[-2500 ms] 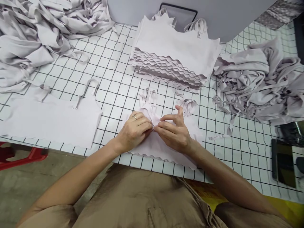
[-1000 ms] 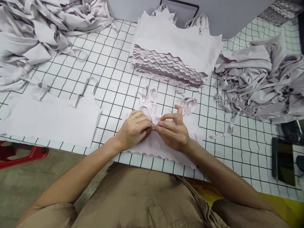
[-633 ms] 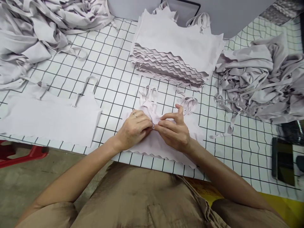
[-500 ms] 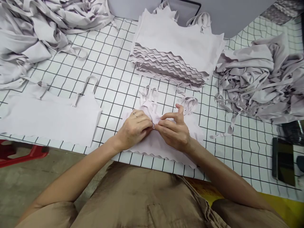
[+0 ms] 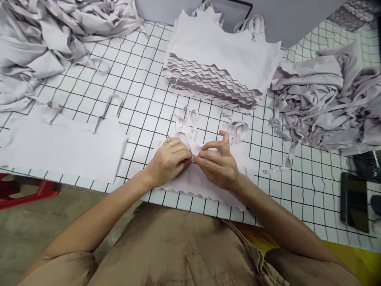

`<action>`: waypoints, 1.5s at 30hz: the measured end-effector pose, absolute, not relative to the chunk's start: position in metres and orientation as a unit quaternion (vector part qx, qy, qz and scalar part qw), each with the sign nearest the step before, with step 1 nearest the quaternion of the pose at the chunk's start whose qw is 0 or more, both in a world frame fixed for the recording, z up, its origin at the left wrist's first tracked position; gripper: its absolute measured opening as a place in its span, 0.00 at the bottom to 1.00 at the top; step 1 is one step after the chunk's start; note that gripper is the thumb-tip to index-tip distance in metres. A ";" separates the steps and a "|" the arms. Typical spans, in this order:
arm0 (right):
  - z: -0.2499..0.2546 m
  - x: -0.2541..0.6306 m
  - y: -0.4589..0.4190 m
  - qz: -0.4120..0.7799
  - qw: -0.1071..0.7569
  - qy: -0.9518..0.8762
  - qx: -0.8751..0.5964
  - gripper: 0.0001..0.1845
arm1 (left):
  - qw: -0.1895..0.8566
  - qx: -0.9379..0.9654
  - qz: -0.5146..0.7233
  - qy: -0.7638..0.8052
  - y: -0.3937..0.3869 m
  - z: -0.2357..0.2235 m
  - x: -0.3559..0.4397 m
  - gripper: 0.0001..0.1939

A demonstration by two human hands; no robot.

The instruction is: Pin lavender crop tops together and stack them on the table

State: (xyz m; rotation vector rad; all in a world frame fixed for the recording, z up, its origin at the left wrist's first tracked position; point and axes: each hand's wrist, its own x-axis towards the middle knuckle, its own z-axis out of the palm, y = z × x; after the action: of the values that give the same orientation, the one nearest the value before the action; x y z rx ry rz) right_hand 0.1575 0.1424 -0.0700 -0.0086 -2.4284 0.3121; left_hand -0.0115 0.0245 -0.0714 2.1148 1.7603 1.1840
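Note:
A pale lilac camisole top (image 5: 205,182) with a wavy hem lies in front of me, its looped straps pointing away. My left hand (image 5: 171,161), with a ring on one finger, pinches the fabric at the neckline. Close beside it, my right hand (image 5: 218,165) pinches the same edge between thumb and fingertips, its little finger raised. Between the fingertips shows a small ring-like strap fitting (image 5: 192,158), too small to make out well. To the left, another camisole top (image 5: 65,147) lies flat with both straps showing.
A neat stack of camisole tops (image 5: 220,51) stands at the back. Loose garment heaps lie at the back left (image 5: 38,43) and right (image 5: 327,99). A phone (image 5: 355,202) rests near the right edge of the grid-patterned table (image 5: 137,79). A red stool (image 5: 32,194) stands below left.

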 end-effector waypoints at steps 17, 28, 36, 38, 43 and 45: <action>-0.071 0.159 0.142 0.122 0.332 -0.935 -0.004 0.10 | 0.125 0.686 0.425 0.577 0.024 -0.070 -0.013 0.09; -0.071 0.159 0.142 0.153 0.327 -0.932 -0.017 0.10 | 0.139 0.678 0.427 0.582 0.023 -0.069 -0.012 0.08; -0.071 0.162 0.143 0.150 0.314 -0.937 -0.028 0.09 | 0.143 0.688 0.407 0.584 0.024 -0.071 -0.013 0.09; -0.067 0.162 0.143 0.143 0.330 -0.932 -0.037 0.09 | 0.132 0.696 0.400 0.582 0.024 -0.070 -0.013 0.09; -0.045 0.165 0.140 0.105 0.359 -0.927 -0.030 0.08 | 0.185 0.638 0.472 0.580 0.020 -0.046 -0.014 0.07; -0.037 0.166 0.139 0.078 0.367 -0.927 -0.010 0.09 | 0.284 0.567 0.505 0.585 0.019 -0.032 -0.013 0.08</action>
State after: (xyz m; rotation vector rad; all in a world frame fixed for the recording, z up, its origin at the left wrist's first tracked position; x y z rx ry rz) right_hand 0.1663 0.1388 -0.0369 -0.0251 -2.3822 0.2008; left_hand -0.0125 0.0189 -0.0324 1.5179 1.5656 1.3519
